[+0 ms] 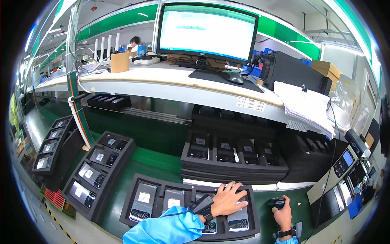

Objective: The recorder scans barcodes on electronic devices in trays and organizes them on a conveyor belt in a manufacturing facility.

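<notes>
My left hand [229, 199] reaches in from a blue sleeve, fingers spread, over the right end of a black foam tray [126, 206]. It lies over the upper part of the rightmost smartphone [239, 224]; I cannot tell how firmly it touches. Other phones lie camera side up in this tray, among them a left one [143, 200] with a white label. To the right of the tray, my right hand [283, 216] is closed around a small black handheld device [276, 202], whose kind is partly hidden. Both wrists wear black strapped units.
Another phone tray [101, 168] stands to the left, with one more [52, 142] beyond it. Stacked foam trays [233, 173] rise behind. Above hangs a shelf [170, 83] carrying a monitor [207, 30], a mouse [233, 77] and papers [304, 103]. A machine with a small screen [344, 162] stands right.
</notes>
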`<state>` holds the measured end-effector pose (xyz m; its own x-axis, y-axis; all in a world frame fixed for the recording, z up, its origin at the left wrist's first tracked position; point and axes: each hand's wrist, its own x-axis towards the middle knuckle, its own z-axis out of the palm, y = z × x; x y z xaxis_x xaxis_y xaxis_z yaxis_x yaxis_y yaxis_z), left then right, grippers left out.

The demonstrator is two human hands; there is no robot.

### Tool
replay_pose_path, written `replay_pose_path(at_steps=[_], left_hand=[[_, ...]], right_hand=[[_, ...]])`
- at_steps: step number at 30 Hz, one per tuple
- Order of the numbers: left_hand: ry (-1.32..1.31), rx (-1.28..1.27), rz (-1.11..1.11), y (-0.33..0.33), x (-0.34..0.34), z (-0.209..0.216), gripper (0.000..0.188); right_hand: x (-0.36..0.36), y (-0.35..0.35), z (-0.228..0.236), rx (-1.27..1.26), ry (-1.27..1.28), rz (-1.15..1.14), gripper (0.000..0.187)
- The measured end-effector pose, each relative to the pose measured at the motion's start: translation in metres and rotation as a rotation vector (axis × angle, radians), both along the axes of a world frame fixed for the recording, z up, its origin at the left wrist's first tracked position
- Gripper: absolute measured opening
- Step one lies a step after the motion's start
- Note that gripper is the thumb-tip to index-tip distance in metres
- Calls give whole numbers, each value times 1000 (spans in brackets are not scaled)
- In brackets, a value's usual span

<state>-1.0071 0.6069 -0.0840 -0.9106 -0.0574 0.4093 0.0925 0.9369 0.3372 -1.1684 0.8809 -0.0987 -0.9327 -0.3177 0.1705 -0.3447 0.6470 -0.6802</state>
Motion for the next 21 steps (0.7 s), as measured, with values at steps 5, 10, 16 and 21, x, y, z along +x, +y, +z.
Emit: replay_pose_path(at_steps=[5, 10, 16, 21], left_hand=[[15, 373, -104, -10, 1, 9, 50], [0, 515, -111, -15, 5, 15, 50], [19, 502, -116, -14, 5, 13, 47], [66, 458, -117, -14, 4, 12, 48]], right_hand=[[14, -6, 15, 64, 44, -23, 69], [18, -9, 22, 76, 33, -18, 69], [18, -8, 19, 62, 59, -27, 69], [18, -9, 18, 86, 67, -55, 70]])
